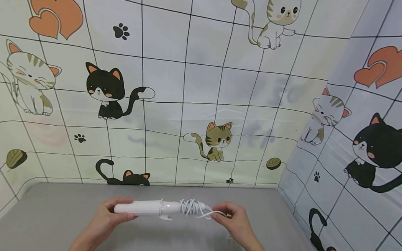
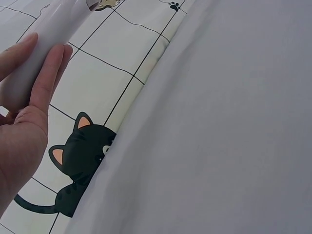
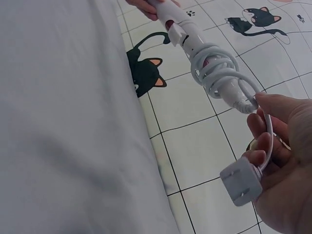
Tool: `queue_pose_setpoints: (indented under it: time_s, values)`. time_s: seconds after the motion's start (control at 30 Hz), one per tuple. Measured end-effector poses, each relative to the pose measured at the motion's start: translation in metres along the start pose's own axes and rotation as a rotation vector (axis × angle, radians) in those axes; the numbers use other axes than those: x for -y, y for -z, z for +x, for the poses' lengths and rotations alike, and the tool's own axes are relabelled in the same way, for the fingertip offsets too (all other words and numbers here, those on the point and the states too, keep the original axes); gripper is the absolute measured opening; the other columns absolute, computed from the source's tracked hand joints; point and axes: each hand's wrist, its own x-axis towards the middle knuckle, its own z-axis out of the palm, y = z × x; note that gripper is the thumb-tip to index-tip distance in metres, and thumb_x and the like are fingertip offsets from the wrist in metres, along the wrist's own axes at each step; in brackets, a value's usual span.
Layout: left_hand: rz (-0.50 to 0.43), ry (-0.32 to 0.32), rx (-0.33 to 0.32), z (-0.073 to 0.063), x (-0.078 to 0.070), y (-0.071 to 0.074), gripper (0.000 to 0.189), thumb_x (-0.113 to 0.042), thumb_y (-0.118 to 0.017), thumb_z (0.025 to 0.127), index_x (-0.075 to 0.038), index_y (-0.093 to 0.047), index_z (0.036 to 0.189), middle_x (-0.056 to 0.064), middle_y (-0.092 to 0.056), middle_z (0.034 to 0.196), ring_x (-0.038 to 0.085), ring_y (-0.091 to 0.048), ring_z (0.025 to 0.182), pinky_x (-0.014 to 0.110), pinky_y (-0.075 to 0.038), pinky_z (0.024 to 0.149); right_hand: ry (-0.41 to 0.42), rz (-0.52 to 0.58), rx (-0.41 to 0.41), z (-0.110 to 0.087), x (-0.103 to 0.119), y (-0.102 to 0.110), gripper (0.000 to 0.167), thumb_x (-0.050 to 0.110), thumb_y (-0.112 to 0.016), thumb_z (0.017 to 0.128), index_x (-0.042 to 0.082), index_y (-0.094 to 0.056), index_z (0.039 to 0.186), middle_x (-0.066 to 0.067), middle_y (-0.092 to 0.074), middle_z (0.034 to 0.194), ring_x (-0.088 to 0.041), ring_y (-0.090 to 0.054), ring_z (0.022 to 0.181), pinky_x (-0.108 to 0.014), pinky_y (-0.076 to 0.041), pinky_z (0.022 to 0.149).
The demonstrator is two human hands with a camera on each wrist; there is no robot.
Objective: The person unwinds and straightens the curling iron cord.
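Note:
A white curling iron (image 1: 144, 207) is held level above the grey surface, its smooth thick end to the left. My left hand (image 1: 107, 219) grips that end between thumb and fingers. White cord (image 1: 189, 208) is wound several times round the handle at the right. At the handle's tip, my right hand (image 1: 234, 221) pinches the cord between thumb and fingers. In the right wrist view, a small lever (image 3: 176, 34) sticks out from the body, and a two-pin plug (image 3: 241, 181) hangs from the cord below the right fingers. The left wrist view shows only the thick end (image 2: 53, 29).
A grey cloth-covered table (image 1: 61, 205) lies beneath both hands. Behind it and at the right stand fabric walls (image 1: 165, 81) with a black grid and printed cats, hearts and paw marks.

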Motion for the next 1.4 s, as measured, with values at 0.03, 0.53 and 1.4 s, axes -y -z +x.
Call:
queue_pose_setpoints:
  time_s: [0.03, 0.53, 1.4]
  values:
    - [0.000, -0.005, -0.011, 0.000, 0.000, 0.001, 0.041, 0.020, -0.072, 0.080, 0.005, -0.071, 0.118, 0.007, -0.069, 0.113, 0.025, -0.072, 0.096, 0.034, -0.063, 0.087, 0.003, -0.003, 0.001, 0.000, -0.001, 0.001, 0.017, 0.009, -0.081, 0.087, 0.001, -0.075, 0.101, -0.009, -0.072, 0.092, -0.012, -0.063, 0.076, -0.020, -0.058, 0.065]
    - [-0.133, -0.047, -0.020, -0.004, -0.004, 0.015, 0.044, 0.025, -0.062, 0.084, -0.004, -0.075, 0.114, 0.008, -0.065, 0.115, 0.029, -0.073, 0.098, 0.036, -0.062, 0.091, -0.045, -0.082, -0.028, -0.005, -0.015, 0.022, 0.016, 0.011, -0.080, 0.089, 0.000, -0.076, 0.100, -0.005, -0.070, 0.083, -0.013, -0.059, 0.071, -0.021, -0.049, 0.059]
    - [-0.107, -0.023, -0.038, -0.004, 0.002, 0.013, 0.042, 0.024, -0.065, 0.083, -0.002, -0.074, 0.114, 0.009, -0.064, 0.116, 0.027, -0.071, 0.101, 0.041, -0.061, 0.091, -0.087, 0.222, 0.233, -0.002, -0.020, 0.009, 0.038, 0.012, -0.067, 0.100, -0.011, -0.058, 0.129, -0.017, -0.069, 0.102, -0.017, -0.067, 0.081, -0.030, -0.063, 0.073]
